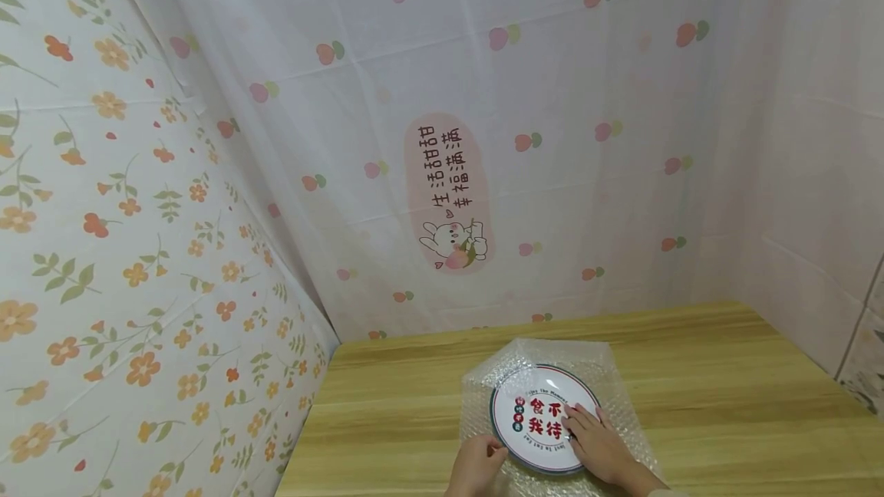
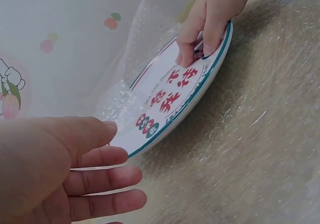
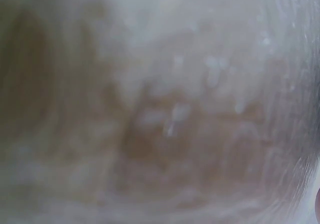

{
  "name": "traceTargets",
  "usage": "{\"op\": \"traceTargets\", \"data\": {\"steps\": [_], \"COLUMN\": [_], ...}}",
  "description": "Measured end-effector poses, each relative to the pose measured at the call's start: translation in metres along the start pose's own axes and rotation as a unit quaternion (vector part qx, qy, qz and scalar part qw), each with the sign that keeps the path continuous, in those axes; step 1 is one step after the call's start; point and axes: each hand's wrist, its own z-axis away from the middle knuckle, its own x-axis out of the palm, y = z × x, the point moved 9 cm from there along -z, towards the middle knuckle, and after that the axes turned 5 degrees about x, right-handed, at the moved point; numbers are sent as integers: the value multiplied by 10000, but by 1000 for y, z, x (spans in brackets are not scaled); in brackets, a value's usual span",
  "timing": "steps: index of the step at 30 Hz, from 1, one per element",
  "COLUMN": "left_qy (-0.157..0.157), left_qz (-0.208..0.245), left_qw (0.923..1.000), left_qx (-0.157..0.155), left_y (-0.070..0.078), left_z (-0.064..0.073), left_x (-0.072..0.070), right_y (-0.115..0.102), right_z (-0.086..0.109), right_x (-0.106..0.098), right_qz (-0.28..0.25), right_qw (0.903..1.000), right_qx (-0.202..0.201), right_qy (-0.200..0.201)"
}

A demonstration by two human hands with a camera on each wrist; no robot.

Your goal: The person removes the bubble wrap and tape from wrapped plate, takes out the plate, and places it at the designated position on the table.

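Observation:
A round white plate [image 1: 542, 422] with a green-and-red rim and red lettering lies face up on a sheet of bubble wrap [image 1: 476, 405]. Part of the clear wrap appears to cover its upper left side. My left hand [image 1: 476, 465] is at the plate's lower left rim; in the left wrist view this left hand [image 2: 75, 169] has its fingers extended and loosely spread, thumb near the rim. Whether it touches the plate, I cannot tell. On the plate's right side rests my right hand [image 1: 599, 443], its fingertips [image 2: 186, 57] touching the printed face.
The wood-grain table [image 1: 725, 390] stretches out on both sides of the wrap. A white curtain [image 1: 566, 198] with a fruit print hangs behind it, and a floral cloth [image 1: 159, 290] hangs at the left. Blurred, crumpled clear wrap [image 3: 200, 124] fills the right wrist view.

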Motion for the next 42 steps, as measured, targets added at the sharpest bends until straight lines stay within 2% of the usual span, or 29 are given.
{"op": "traceTargets", "data": {"steps": [5, 12, 18, 26, 35, 37, 42], "left_qy": [100, 59, 172, 233, 133, 107, 123], "left_qz": [-67, 40, 61, -46, 21, 36, 12], "left_qw": [9999, 9999, 9998, 9996, 9999, 9999, 9999], "left_qx": [-17, -148, -18, 130, 10, -37, -32], "left_y": [0, -1, 2, 6, 5, 5, 5], "left_z": [-1, -4, -5, -6, -8, -8, -10], "left_x": [0, 2, 2, 2, 4, 5, 6], "right_y": [0, -1, -3, -1, -1, -1, -3], "right_z": [0, 0, 2, 2, 1, 1, 5], "right_x": [0, -1, -3, -2, -1, -1, -3], "right_qz": [22, 32, -2, 25, 13, -31, 54], "right_qw": [10000, 10000, 9996, 9999, 10000, 9999, 9974], "right_qx": [-2, -20, -120, -36, 25, -13, -380], "right_qy": [20, 87, 259, 143, 43, 105, 618]}}
